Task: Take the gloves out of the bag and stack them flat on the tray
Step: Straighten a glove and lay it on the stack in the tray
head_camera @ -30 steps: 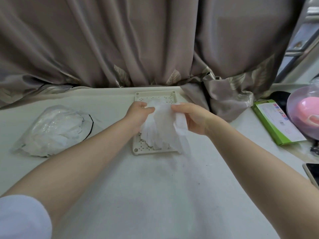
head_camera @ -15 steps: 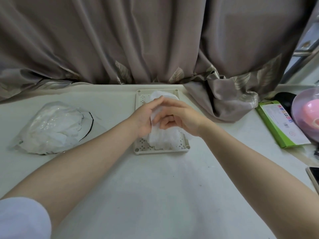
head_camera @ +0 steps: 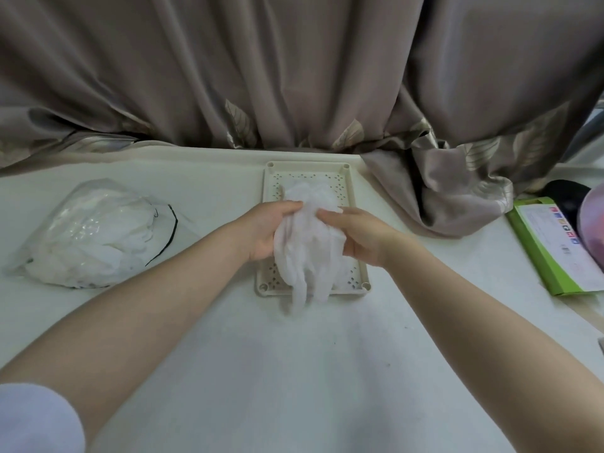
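A cream perforated tray (head_camera: 346, 178) lies in the middle of the white table, with white gloves (head_camera: 310, 194) lying on it. Above the tray I hold a white glove (head_camera: 307, 253) between both hands; its fingers hang down past the tray's near edge. My left hand (head_camera: 264, 230) grips the glove's left side, fingers curled over its top. My right hand (head_camera: 356, 233) holds its right side, thumb on top. At the left lies a clear plastic bag (head_camera: 94, 237) stuffed with more white gloves.
A brown curtain (head_camera: 441, 188) hangs behind the table and bunches on it just right of the tray. A green box (head_camera: 555, 246) and a pink and clear round container (head_camera: 593, 223) sit at the right edge.
Both hands came together over the tray, then moved nearer me and apart; the glove now hangs lower, its fingers past the tray's near edge.
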